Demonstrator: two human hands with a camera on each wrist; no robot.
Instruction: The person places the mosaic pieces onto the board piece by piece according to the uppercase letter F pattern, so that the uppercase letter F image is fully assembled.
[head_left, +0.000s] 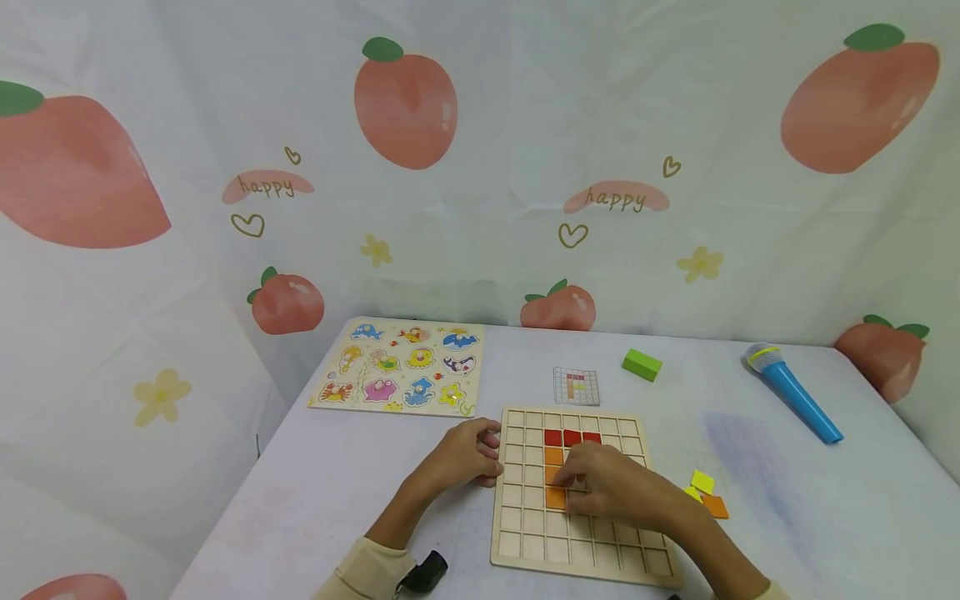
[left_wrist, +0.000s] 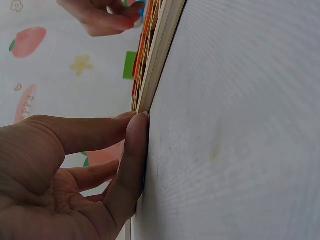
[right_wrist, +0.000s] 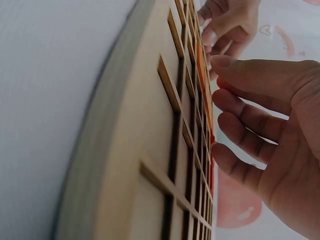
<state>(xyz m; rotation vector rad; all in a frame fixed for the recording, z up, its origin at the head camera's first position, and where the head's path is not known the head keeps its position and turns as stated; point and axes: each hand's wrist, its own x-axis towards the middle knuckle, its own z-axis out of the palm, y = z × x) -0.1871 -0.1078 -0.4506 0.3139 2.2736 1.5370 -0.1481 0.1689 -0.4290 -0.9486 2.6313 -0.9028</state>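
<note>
A square wooden grid board lies on the table, with a row of red tiles near its far side and a column of orange tiles running down from the row's left end. At the board's left edge, my left hand grips the rim with thumb and fingertips; the left wrist view shows them right at the edge. My right hand is over the middle of the board, its loosely bent fingers touching down beside the orange column. No tile shows clearly between its fingers, and its palm hides several cells.
Loose yellow tiles and an orange tile lie right of the board. Behind it are a printed grid card and a green block. An animal puzzle board lies back left, a blue toy microphone back right.
</note>
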